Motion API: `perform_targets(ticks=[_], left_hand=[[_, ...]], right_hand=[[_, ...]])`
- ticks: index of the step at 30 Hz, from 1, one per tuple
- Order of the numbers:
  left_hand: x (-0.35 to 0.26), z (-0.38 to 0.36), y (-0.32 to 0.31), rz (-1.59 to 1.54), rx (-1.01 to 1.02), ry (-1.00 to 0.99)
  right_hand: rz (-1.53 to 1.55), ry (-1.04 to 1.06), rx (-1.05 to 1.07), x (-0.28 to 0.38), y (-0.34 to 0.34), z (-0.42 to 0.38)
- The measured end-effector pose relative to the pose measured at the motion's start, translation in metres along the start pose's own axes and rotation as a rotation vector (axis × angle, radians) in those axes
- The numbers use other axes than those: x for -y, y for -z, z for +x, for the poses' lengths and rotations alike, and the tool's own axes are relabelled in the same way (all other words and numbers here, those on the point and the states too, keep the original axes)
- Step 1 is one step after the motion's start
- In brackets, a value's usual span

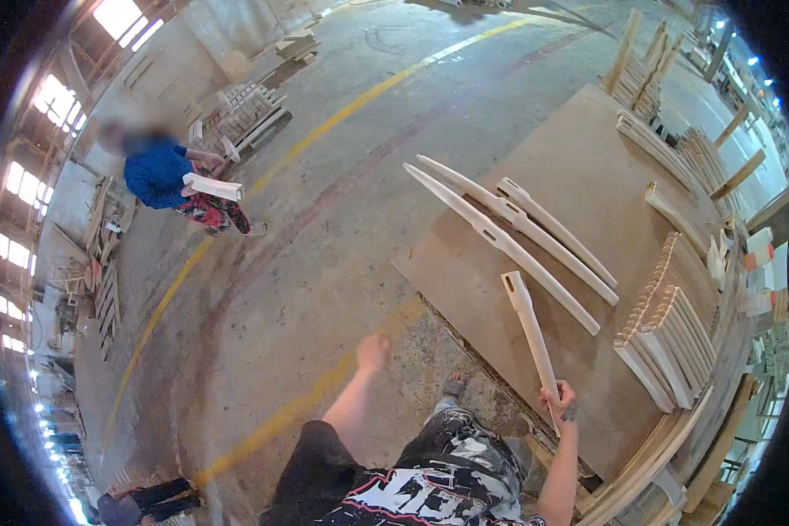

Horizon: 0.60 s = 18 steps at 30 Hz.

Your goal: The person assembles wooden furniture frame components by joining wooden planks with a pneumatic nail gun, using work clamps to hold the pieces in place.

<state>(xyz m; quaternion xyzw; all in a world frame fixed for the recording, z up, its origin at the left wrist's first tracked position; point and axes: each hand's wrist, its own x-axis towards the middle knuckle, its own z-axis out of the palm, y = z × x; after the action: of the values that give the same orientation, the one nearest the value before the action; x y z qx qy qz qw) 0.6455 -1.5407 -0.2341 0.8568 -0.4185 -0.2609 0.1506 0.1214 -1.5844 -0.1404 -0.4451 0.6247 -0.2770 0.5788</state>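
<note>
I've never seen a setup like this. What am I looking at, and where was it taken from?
There is no machine: these are a person's own bare hands, in a single wide, curved view from a camera on their head, looking forward and down. The right hand grips a pale wooden piece with a slot near its far end. The left hand hangs over the floor, with nothing visible in it. On the brown table lie three long pieces and, to the right, stacked pieces.
</note>
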Motion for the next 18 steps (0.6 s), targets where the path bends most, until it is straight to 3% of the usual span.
perform_targets(ticks=[1, 2, 3, 4, 5, 6, 7, 9, 11, 14, 18], left_hand=[[-0.005, 0.011, 0.021, -0.139, -0.147, 0.035], [-0.01, 0.025, 0.049, -0.085, -0.274, 0.003], [0.028, 0.06, 0.047, 0.14, -0.487, -0.113], [-0.004, 0.059, 0.099, -0.164, -0.528, 0.03], [0.005, 0.084, 0.123, -0.273, -0.578, 0.115], [-0.013, 0.087, 0.159, -0.263, -0.829, -0.05], [0.003, 0.11, 0.181, -0.228, -0.819, 0.001], [-0.021, 0.113, 0.242, -0.002, -1.047, -0.054], [-0.056, 0.113, 0.296, 0.194, -1.16, -0.297], [-0.091, 0.119, 0.322, 0.428, -0.864, -0.574], [-0.129, 0.154, 0.275, 0.703, -0.469, -0.79]], right_hand=[[0.006, 0.002, 0.003, 0.004, 0.0, -0.002], [0.001, -0.012, -0.001, 0.007, 0.0, -0.004], [-0.003, -0.025, -0.002, 0.01, -0.002, -0.004], [-0.006, -0.038, -0.003, 0.011, -0.003, -0.005], [-0.002, -0.036, -0.003, 0.011, -0.003, -0.004], [0.002, -0.034, -0.005, 0.01, -0.004, -0.003], [0.005, -0.032, -0.009, 0.009, -0.003, -0.002], [-0.022, -0.043, 0.001, 0.008, -0.001, -0.003], [-0.064, -0.044, -0.003, 0.006, 0.0, -0.002], [-0.102, -0.05, -0.017, 0.0, 0.002, -0.004], [-0.05, -0.071, 0.012, 0.008, 0.008, -0.006]])
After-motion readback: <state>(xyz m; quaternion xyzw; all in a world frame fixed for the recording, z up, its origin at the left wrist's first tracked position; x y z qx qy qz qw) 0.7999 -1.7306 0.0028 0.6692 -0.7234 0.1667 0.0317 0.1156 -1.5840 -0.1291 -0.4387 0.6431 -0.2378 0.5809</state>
